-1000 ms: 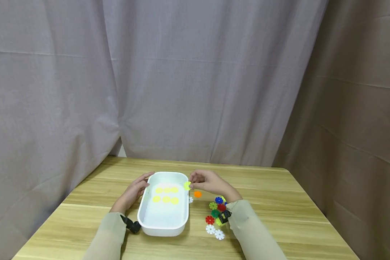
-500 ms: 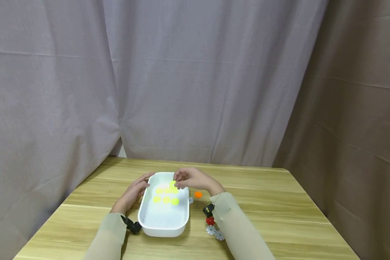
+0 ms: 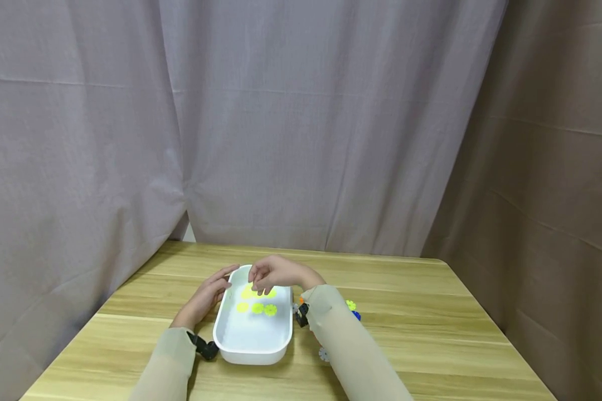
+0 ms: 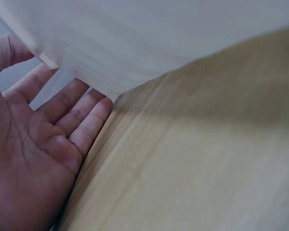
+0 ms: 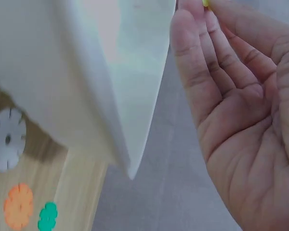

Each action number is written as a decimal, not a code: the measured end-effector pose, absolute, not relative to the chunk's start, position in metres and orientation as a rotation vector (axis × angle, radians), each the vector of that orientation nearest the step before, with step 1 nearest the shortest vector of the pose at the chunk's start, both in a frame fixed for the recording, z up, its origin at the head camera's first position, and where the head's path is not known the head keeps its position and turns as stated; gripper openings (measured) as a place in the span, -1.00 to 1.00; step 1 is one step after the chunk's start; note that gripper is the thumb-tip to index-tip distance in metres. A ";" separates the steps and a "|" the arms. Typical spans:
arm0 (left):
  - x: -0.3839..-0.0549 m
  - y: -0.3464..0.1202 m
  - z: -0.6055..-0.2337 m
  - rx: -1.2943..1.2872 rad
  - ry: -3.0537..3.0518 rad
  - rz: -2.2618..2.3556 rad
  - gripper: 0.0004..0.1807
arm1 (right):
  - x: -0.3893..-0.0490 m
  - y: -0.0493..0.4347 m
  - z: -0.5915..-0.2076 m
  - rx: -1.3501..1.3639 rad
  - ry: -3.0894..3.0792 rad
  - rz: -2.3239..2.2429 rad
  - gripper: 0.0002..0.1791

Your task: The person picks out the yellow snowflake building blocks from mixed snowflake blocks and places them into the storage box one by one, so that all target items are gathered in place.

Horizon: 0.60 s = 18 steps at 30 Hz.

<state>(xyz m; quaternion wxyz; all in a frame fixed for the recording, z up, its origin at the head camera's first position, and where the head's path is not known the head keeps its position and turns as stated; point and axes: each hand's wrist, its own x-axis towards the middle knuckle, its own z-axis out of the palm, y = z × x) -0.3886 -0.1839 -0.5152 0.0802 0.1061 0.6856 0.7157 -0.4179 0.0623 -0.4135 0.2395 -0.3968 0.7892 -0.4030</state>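
A white plastic tray (image 3: pixel 253 337) stands on the wooden table, with several yellow snowflake discs (image 3: pixel 271 310) laid in rows on its floor. My left hand (image 3: pixel 203 295) holds the tray's left wall near the far end; in the left wrist view the thumb (image 4: pixel 12 50) reaches the rim and the fingers lie along the outer side. Over the far part of the tray, my right hand (image 3: pixel 281 271) pinches another yellow snowflake disc (image 5: pixel 205 3) between thumb and forefinger; only a sliver of it shows in the right wrist view. This hand partly covers the far row.
Right of the tray lie a white disc (image 5: pixel 8 139), an orange disc (image 5: pixel 18 207) and a green disc (image 5: pixel 47 216). Beyond the right sleeve show a blue disc (image 3: pixel 356 316) and a yellow-green one (image 3: pixel 350 304); the sleeve hides others. Grey curtains hang behind the table.
My right hand has carried the yellow snowflake disc leftward from the tray's right rim to above its far row. The left hand and the tray stay in place.
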 end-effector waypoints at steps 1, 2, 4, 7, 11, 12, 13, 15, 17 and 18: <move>-0.389 -0.184 -0.515 0.313 2.049 2.141 -0.37 | -0.418 0.060 -0.414 -1.084 2.139 -1.088 -0.78; -0.389 -0.184 -0.516 0.306 2.045 2.145 -0.37 | -0.418 0.057 -0.414 -1.077 2.118 -1.071 -0.78; -0.388 -0.184 -0.516 0.307 2.046 2.143 -0.37 | -0.417 0.052 -0.414 -1.057 2.090 -1.037 -0.80; -0.387 -0.185 -0.517 0.336 2.054 2.134 -0.35 | -0.417 0.045 -0.414 -1.022 2.075 -0.991 -0.83; -0.386 -0.187 -0.517 0.374 2.057 2.136 -0.36 | -0.415 0.036 -0.411 -1.001 2.080 -0.953 -0.80; -0.387 -0.188 -0.517 0.379 2.054 2.140 -0.37 | -0.415 0.033 -0.410 -0.998 2.083 -0.942 -0.79; -0.387 -0.188 -0.517 0.386 2.051 2.143 -0.37 | -0.414 0.031 -0.409 -0.990 2.087 -0.928 -0.79; -0.387 -0.188 -0.517 0.399 2.051 2.140 -0.37 | -0.414 0.027 -0.409 -0.960 2.095 -0.890 -0.81; -0.388 -0.187 -0.516 0.403 2.045 2.143 -0.37 | -0.414 0.024 -0.409 -0.925 2.105 -0.838 -0.84; -0.388 -0.187 -0.516 0.405 2.041 2.145 -0.37 | -0.414 0.023 -0.410 -0.906 2.106 -0.812 -0.84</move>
